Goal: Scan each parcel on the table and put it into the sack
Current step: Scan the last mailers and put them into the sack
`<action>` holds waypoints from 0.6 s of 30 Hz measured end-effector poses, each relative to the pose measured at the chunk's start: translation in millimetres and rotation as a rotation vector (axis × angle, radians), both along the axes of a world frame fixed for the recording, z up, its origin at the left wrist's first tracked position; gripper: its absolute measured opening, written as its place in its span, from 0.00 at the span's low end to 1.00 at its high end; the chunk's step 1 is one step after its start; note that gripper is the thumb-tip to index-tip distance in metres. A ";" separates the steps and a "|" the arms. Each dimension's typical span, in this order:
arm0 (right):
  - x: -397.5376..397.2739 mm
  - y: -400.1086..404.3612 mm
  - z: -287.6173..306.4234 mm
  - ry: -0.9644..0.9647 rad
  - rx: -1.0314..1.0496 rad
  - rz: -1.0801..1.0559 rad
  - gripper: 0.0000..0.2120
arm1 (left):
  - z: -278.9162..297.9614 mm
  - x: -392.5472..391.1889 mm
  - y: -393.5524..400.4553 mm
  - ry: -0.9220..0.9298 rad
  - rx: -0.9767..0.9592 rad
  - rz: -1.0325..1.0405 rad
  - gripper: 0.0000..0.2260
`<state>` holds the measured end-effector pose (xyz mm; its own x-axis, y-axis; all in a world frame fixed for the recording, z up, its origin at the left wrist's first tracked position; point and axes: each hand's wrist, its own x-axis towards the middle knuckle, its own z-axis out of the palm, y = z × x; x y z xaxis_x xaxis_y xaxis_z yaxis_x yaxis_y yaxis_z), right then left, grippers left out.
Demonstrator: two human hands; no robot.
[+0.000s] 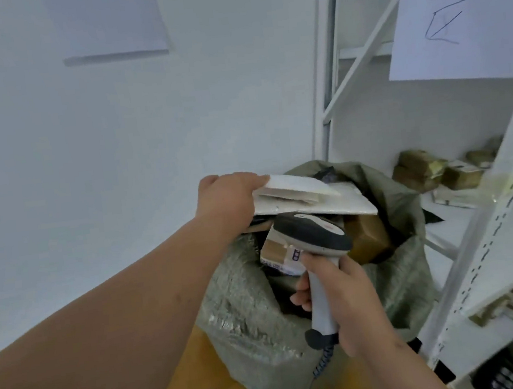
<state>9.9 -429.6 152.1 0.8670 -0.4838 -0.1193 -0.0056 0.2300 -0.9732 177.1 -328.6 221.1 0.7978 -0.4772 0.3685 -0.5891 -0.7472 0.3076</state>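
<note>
My left hand [227, 197] grips a flat white parcel [309, 195] by its near edge and holds it over the open mouth of a grey-green woven sack [255, 315]. Inside the sack lie several brown cardboard parcels [370, 236], one with a printed label [282, 255]. My right hand [348, 298] holds the handle of a grey and white barcode scanner [313, 236]. The scanner's head sits just under the white parcel, above the sack. Its coiled cable [322, 361] hangs down from the handle.
A white metal shelf rack [490, 233] stands to the right of the sack, with brown parcels [426, 170] on its shelves. Paper sheets [458, 14] hang on the rack and the white wall. The sack stands on a wooden floor [199, 384].
</note>
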 end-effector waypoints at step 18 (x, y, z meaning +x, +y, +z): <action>-9.1 -27.2 -1.1 0.062 -0.025 0.190 0.08 | -33.1 -30.1 20.1 0.108 -0.140 0.297 0.27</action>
